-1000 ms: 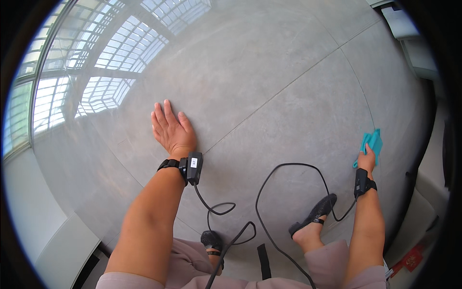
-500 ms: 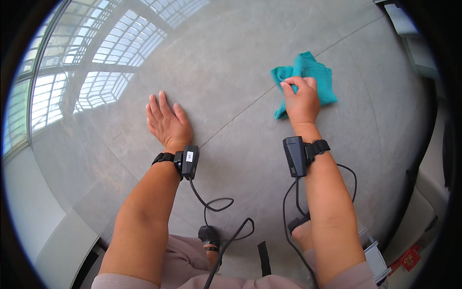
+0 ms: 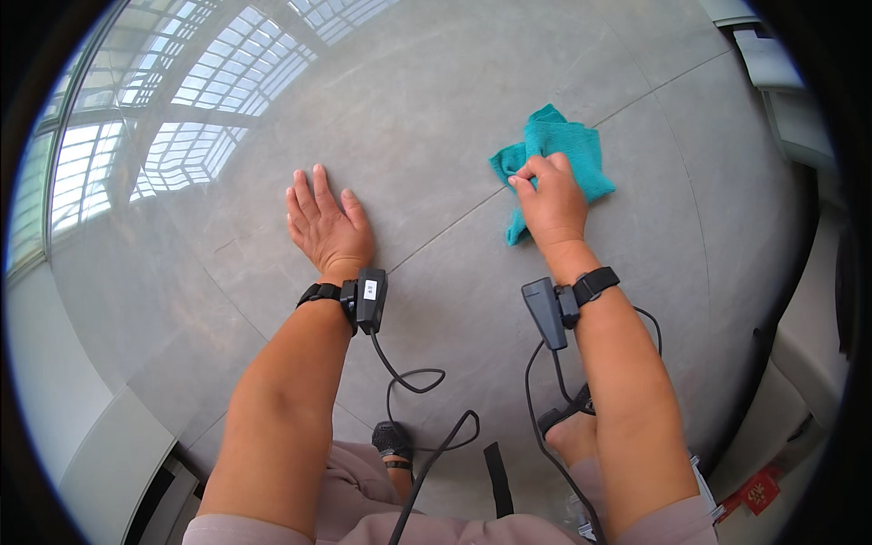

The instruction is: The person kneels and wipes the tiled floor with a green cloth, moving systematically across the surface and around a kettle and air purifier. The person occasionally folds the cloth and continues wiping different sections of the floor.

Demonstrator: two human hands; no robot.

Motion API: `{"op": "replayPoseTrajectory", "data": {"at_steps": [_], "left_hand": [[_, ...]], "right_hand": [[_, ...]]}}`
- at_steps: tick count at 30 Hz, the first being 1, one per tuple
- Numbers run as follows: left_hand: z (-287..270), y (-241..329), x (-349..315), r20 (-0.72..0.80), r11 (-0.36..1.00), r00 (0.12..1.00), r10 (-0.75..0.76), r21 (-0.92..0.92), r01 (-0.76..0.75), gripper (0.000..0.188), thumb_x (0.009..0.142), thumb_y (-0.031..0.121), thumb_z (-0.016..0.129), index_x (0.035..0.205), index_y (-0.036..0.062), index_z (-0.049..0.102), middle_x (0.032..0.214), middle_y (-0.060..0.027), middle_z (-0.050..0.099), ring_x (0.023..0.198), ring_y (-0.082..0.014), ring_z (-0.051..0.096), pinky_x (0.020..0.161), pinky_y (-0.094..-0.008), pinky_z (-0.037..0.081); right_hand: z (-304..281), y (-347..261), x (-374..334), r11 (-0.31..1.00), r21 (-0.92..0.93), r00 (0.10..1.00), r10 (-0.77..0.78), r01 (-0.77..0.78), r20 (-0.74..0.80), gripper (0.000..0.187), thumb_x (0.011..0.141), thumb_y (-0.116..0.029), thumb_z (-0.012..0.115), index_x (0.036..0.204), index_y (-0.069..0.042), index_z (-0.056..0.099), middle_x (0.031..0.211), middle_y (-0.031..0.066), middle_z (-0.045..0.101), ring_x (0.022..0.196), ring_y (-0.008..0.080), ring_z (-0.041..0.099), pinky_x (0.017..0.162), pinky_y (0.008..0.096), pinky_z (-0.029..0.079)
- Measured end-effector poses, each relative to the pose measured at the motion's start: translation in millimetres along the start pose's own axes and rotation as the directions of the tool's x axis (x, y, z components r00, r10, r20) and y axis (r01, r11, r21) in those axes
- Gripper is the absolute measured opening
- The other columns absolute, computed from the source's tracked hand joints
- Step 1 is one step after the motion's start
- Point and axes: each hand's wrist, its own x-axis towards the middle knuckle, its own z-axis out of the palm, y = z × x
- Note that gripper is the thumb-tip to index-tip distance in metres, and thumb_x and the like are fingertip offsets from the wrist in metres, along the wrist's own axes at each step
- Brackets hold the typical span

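Observation:
My right hand (image 3: 556, 202) is closed on a teal cloth (image 3: 574, 150), gripping a bunched fold between thumb and fingers. The rest of the cloth spreads crumpled beyond and beside the hand. To its left, my left hand (image 3: 331, 222) lies palm down with fingers stretched, holding nothing. Beneath both hands is a glossy surface that looks see-through, with a grey floor (image 3: 436, 300) and its seams visible. Each wrist carries a strapped black device, one on the left wrist (image 3: 371, 302) and one on the right (image 3: 545, 313).
Black cables (image 3: 413, 381) hang in loops from the wrist devices between my forearms. A gridded window reflection (image 3: 213, 100) covers the upper left. My sandalled foot (image 3: 392, 440) is below. White furniture (image 3: 118, 454) stands at lower left, pale pieces (image 3: 781, 100) at upper right.
My right hand and the teal cloth have shifted left and slightly nearer to me. In the picture, my left hand sits slightly farther right, still flat and spread.

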Motion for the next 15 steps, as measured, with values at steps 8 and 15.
{"op": "replayPoseTrajectory", "data": {"at_steps": [8, 15], "left_hand": [[0, -1, -2, -0.002, 1.000, 1.000, -0.005, -0.007, 0.005, 0.055, 0.096, 0.038, 0.037, 0.147, 0.0189, 0.029, 0.156, -0.0075, 0.017, 0.144, -0.0281, 0.012, 0.115, -0.0473, 0.009], [-1, 0, -1, -0.006, 1.000, 1.000, -0.006, -0.008, 0.006, 0.055, 0.095, 0.037, 0.038, 0.146, 0.0187, 0.029, 0.155, -0.0072, 0.019, 0.144, -0.0287, 0.012, 0.115, -0.0472, 0.009]], "right_hand": [[1, 9, 10, 0.995, -0.065, 0.997, -0.069, 0.071, 0.036, 0.016, 0.077, -0.022, 0.073, 0.074, -0.011, 0.061, 0.088, 0.0061, 0.056, 0.074, 0.0293, 0.059, 0.060, 0.0412, 0.047], [1, 7, 10, 0.994, -0.092, 0.984, -0.077, 0.063, -0.159, 0.015, 0.077, -0.020, 0.073, 0.076, -0.010, 0.061, 0.087, 0.0079, 0.056, 0.077, 0.0296, 0.058, 0.064, 0.0412, 0.048]]}}
